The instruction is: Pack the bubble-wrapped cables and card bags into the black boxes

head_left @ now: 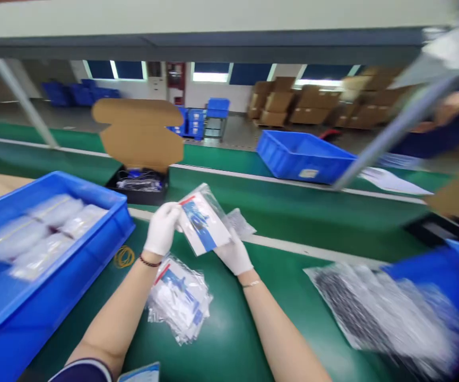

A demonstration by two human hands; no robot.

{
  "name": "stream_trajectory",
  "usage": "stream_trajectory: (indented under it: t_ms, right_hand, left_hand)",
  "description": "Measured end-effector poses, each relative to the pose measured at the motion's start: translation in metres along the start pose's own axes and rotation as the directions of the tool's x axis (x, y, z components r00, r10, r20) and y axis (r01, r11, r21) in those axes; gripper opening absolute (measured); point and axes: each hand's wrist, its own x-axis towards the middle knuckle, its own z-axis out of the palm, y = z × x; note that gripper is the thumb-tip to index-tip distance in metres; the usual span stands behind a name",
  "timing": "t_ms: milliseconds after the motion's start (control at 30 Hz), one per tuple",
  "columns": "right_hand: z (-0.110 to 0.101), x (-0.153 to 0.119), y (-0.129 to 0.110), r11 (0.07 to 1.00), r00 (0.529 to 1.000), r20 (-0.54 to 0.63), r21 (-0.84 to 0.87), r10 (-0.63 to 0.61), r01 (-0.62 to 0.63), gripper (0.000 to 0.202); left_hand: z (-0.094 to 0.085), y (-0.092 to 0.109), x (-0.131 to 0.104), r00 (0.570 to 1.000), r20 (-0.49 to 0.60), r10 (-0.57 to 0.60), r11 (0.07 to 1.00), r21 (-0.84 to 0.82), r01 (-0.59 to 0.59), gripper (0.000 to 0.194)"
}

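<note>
Both my hands wear white gloves and hold up one clear plastic bag with a printed booklet (203, 220) inside, white and blue with a red strip. My left hand (163, 228) pinches its left edge. At its lower right, my right hand (235, 253) grips it, with the fingers partly hidden behind the bag. Beneath my hands lies a loose pile of similar bagged booklets (179, 300) on the green work surface (229, 329). A small clear packet (240, 223) sits just beyond my right hand.
At left stands a blue bin (123, 225) with bagged white packs; yellow rubber bands (124, 257) lie beside it. An open carton (141, 132) holds cables. Bagged dark items (348, 302) lie at right. A blue crate (304, 154) and a slanted post (396, 132) stand beyond; a blurred person (444, 116) is at far right.
</note>
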Motion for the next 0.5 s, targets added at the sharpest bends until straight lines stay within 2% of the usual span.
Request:
stream_trajectory:
  t_ms: [100,167,300,367,433,500]
  right_hand:
    - [-0.001,0.002,-0.004,0.995,0.993,0.063,-0.023,0.101,-0.1,0.035]
    - [-0.004,0.005,-0.005,0.992,0.991,0.062,-0.015,0.122,-0.122,0.035]
    - [-0.015,0.012,-0.004,0.991,0.991,-0.003,0.031,0.131,-0.131,0.036]
    - [-0.019,0.015,-0.004,0.986,0.985,-0.051,0.042,0.162,-0.16,0.035]
    - [-0.022,0.017,-0.005,0.98,0.977,-0.087,0.061,0.194,-0.189,0.032]
    - [-0.023,0.017,-0.006,0.975,0.974,-0.082,0.085,0.211,-0.204,0.031]
  left_hand:
    - [0.004,-0.01,0.006,0.998,0.035,-0.055,0.978,-0.201,0.06,0.024]
    - [0.006,-0.015,0.007,0.994,0.063,-0.089,0.942,-0.318,0.104,0.026]
    - [0.007,-0.029,0.015,0.977,0.077,-0.197,0.776,-0.597,0.204,0.037]
    - [0.003,-0.038,0.029,0.964,-0.006,-0.266,0.725,-0.66,0.196,0.041]
    - [-0.003,-0.044,0.055,0.94,-0.134,-0.314,0.752,-0.639,0.16,0.039]
    - [-0.01,-0.043,0.091,0.919,-0.238,-0.314,0.808,-0.576,0.127,0.037]
